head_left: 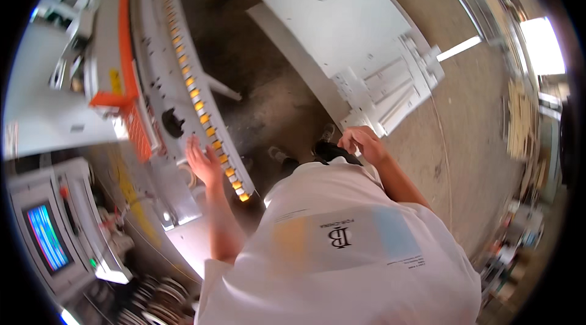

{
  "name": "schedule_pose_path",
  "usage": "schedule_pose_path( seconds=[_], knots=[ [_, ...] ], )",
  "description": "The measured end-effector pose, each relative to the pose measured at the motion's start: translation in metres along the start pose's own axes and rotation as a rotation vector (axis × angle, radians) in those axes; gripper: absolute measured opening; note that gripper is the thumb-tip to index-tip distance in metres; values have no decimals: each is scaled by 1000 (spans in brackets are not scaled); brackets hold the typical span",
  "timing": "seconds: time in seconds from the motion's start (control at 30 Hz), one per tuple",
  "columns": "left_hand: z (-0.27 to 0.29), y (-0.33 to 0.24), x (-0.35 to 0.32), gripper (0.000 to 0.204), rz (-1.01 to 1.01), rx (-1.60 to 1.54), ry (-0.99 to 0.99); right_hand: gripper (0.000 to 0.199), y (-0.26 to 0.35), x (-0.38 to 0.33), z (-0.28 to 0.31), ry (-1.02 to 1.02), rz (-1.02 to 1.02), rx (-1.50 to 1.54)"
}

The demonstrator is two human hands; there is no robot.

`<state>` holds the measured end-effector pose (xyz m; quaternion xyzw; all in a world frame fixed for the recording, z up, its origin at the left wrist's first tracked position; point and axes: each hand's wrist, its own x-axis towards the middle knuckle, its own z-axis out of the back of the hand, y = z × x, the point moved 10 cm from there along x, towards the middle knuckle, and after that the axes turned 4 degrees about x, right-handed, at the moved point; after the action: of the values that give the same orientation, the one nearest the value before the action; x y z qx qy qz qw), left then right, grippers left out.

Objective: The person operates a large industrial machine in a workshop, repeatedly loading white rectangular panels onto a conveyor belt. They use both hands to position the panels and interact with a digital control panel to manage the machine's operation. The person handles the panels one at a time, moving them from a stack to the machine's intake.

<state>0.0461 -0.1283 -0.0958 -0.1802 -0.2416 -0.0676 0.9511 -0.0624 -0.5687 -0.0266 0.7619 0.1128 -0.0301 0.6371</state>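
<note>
My left hand [204, 163] is stretched out with its fingers extended and holds nothing that I can see. It hovers at the end of a long grey machine bed [146, 38], beside the bed's row of yellow and white rollers [204, 119]. From the picture I cannot tell whether it touches the machine. My right hand [363, 142] is in front of my body, fingers curled in, with nothing visible in them. Nearest to it is a stack of white panels [342, 20], with narrower white boards [390, 90] piled on its near end.
An orange guard [127, 38] runs along the machine. At lower left stands a control panel with a lit screen [46, 236], near several coiled rolls [165, 300]. Boards [519, 120] lean at the far right. A thin cable [444, 148] crosses the concrete floor.
</note>
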Motion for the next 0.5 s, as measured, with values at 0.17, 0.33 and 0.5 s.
schedule_pose_path(
  seconds=[0.17, 0.33, 0.5],
  knots=[
    [-28, -124, 0, 41, -158, -129, 206, 41, -118, -48, 90, -349, -262, 124],
    [-84, -148, 22, 41, -122, -160, 395, 32, -243, -108, 181, -658, -543, 67],
    [-163, -134, -22, 42, 89, -122, 935, 42, -351, -183, 280, -832, -762, -181]
  ],
)
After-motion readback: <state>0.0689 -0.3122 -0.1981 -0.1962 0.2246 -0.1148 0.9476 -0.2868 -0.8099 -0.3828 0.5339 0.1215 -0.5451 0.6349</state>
